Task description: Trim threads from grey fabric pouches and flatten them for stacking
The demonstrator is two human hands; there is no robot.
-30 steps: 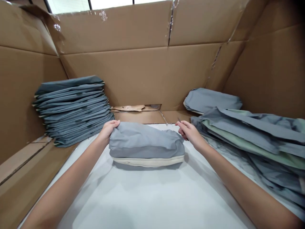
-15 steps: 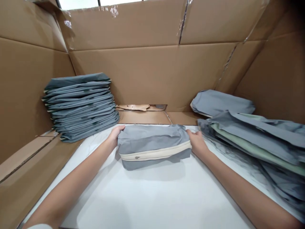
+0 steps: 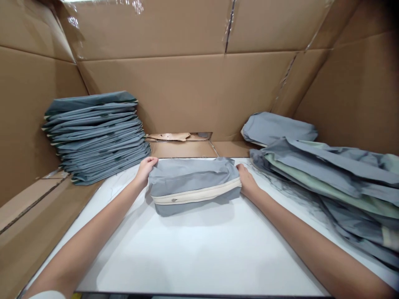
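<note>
A grey fabric pouch (image 3: 190,176) with a cream zipper along its front lies in the middle of the white table (image 3: 193,257). My left hand (image 3: 146,168) grips its far left corner, the fingers closed on the cloth. At the far right corner my right hand (image 3: 247,179) pinches the fabric, its fingertips partly hidden behind the pouch. The zipper pull shows near the left end of the cream strip. Between the hands the pouch looks stretched sideways, with creases across its top.
Several folded grey fabric pieces form a tall stack (image 3: 96,137) at the far left. Loose grey pouches (image 3: 321,166) with pale green lining are heaped on the right. Behind stands a cardboard wall (image 3: 174,91), with a torn slot (image 3: 174,136) low down.
The whole scene has shifted slightly left and up in view, showing the table's near edge. Both hands keep hold of the pouch, which looks much the same.
</note>
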